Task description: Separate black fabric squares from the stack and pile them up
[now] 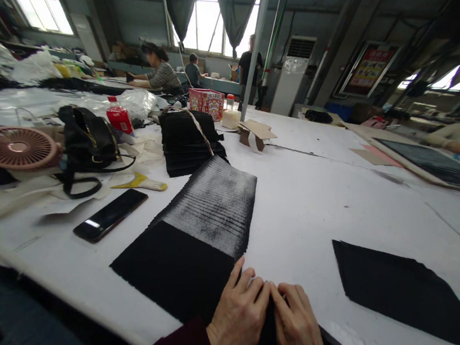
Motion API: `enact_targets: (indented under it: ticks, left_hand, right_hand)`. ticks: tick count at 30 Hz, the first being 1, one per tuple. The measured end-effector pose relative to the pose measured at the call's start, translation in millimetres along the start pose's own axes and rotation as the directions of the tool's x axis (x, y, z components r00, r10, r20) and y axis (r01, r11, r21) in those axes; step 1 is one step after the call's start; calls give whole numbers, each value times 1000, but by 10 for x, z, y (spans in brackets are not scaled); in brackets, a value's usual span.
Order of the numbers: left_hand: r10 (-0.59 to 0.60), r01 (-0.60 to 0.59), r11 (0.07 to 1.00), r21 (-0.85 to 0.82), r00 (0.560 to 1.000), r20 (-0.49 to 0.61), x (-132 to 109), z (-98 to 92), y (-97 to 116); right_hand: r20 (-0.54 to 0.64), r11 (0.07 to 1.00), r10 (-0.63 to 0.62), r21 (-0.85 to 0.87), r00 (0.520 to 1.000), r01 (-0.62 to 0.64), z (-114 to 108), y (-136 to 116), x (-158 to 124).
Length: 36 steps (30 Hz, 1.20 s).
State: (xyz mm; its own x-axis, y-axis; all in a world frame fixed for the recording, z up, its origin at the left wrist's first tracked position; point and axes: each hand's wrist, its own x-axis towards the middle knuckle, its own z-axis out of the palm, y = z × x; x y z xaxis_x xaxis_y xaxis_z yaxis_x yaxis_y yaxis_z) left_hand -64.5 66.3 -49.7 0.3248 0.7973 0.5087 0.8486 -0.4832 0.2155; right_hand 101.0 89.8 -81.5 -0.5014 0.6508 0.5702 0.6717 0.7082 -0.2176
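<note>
A row of overlapping black fabric pieces (217, 201) fans out across the white table, its edges forming close grey stripes. Nearest me, a flat black panel (170, 270) covers the front of that row. My left hand (240, 315) lies at the panel's right corner, fingers bent and fingertips closed on black cloth (268, 337). Beside it, my right hand (296, 320) pinches the same cloth, the fingertips of both hands almost touching. The cloth hangs down between my hands toward the table's front edge; its lower part is hidden. More black fabric (400, 283) lies flat to the right.
A tied stack of black fabric (189, 141) stands behind the row. At left are a phone (111, 215), yellow-handled tool (142, 182), black bag (87, 136), pink fan (17, 147) and red bottle (118, 118). Cardboard pieces (256, 130) lie farther back. Several people work beyond.
</note>
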Motion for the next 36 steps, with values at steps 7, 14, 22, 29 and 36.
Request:
enact_targets:
  ticks: [7, 14, 22, 29, 36]
  left_hand:
    - [-14, 14, 1000, 16, 999, 34, 11, 7, -1]
    - [-70, 73, 997, -33, 994, 84, 35, -20, 19]
    - [-109, 120, 989, -90, 986, 124, 51, -47, -8]
    - [-23, 22, 1000, 9, 987, 156, 70, -20, -27]
    - [-30, 19, 998, 54, 977, 210, 91, -62, 31]
  right_hand:
    - [35, 999, -22, -33, 999, 23, -14, 4, 14]
    - [34, 998, -30, -52, 999, 32, -28, -11, 20]
    - [47, 998, -10, -54, 999, 13, -24, -26, 19]
    - [81, 998, 60, 2, 995, -61, -24, -12, -13]
    - [58, 974, 154, 159, 986, -161, -121, 66, -86]
